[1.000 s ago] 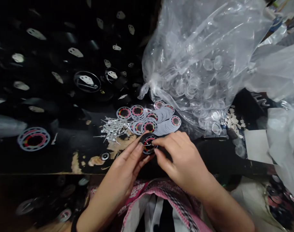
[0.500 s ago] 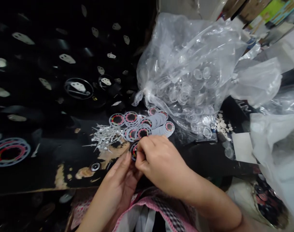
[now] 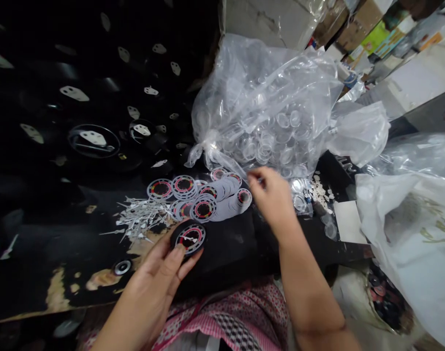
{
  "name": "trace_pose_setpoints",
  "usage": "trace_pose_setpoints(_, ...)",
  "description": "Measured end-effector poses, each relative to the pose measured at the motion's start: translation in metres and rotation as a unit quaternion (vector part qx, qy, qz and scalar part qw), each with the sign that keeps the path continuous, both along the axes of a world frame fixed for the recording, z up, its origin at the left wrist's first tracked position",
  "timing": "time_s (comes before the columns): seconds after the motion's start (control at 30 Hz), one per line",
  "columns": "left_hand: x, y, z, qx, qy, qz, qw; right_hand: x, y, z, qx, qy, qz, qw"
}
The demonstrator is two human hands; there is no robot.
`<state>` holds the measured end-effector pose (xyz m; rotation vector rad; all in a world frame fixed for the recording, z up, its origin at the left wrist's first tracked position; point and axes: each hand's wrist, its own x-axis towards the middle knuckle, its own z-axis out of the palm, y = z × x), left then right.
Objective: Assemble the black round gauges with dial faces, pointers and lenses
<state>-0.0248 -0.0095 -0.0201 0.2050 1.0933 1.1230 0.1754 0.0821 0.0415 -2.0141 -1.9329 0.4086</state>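
Observation:
My left hand [image 3: 160, 273] is closed around a small round black gauge [image 3: 189, 239], whose dial faces up. A white pointer lies across its black and red face. My right hand [image 3: 271, 197] is over the table beside the clear plastic bag, fingers loosely curled with a gap between them, and I see nothing in it. Between the hands and the bag lie overlapping printed dial discs [image 3: 203, 208], grey-rimmed with red and black centres. To their left is a heap of white pointers [image 3: 138, 217].
A knotted clear bag [image 3: 266, 97] of transparent round covers stands behind the discs. Black housings with white plates [image 3: 92, 137] fill the back left. A small ringed part [image 3: 122, 267] lies near the front edge. At right are a white card [image 3: 349, 222] and a white bag [image 3: 408, 243].
My right hand has left the gauge and moved right, towards the clear bag. The gauge stays in my left hand, its face now showing a white pointer. The view has shifted right.

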Motion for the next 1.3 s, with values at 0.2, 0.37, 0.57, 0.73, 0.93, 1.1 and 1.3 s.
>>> trace_pose_setpoints(0.2,0.002,0.006,0.01,-0.052,-0.06,-0.063,0.995,0.036,0.031,-0.018,-0.025,-0.207,-0.109,0.972)
trace_pose_setpoints(0.37,0.0,0.008,0.016,-0.065,-0.12,-0.046,0.99,0.029,0.026,-0.025,-0.023,-0.161,-0.065,0.985)
trace_pose_setpoints(0.57,-0.006,0.006,0.017,-0.05,-0.143,-0.045,0.988,0.028,0.031,-0.031,-0.005,-0.139,-0.068,0.988)
trace_pose_setpoints(0.73,-0.005,0.01,0.018,-0.048,-0.13,-0.052,0.989,0.028,0.03,-0.031,0.028,-0.12,-0.07,0.99)
trace_pose_setpoints(0.93,-0.006,0.011,0.018,-0.046,-0.125,-0.051,0.99,0.03,0.029,-0.032,0.06,-0.012,-0.053,0.997)
trace_pose_setpoints(1.1,-0.006,0.011,0.018,-0.055,-0.139,-0.046,0.988,-0.003,-0.01,-0.012,0.032,0.174,0.037,0.984)
trace_pose_setpoints(1.3,-0.002,0.008,0.013,0.025,-0.073,-0.05,0.996,-0.052,-0.06,0.002,-0.037,0.196,0.204,0.958)
